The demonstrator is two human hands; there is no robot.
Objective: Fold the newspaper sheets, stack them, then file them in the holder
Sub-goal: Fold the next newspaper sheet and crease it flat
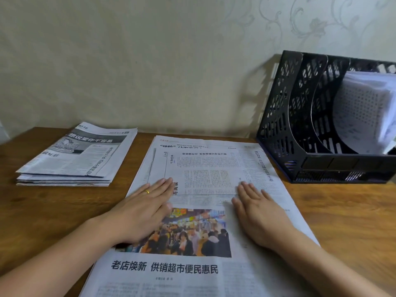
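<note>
Left hand: flat, fingers spread, palm down on the large white printed newspaper sheet, gripping nothing.
Right hand: likewise flat.

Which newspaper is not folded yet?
The open sheet under both hands, left hand and right hand; the folded stack lies apart at left.

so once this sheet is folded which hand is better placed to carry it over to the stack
Probably left. The left hand lies flat on the open newspaper sheet on the side nearest the folded stack. The right hand lies on the side toward the black holder, so it would have to cross over.
</note>
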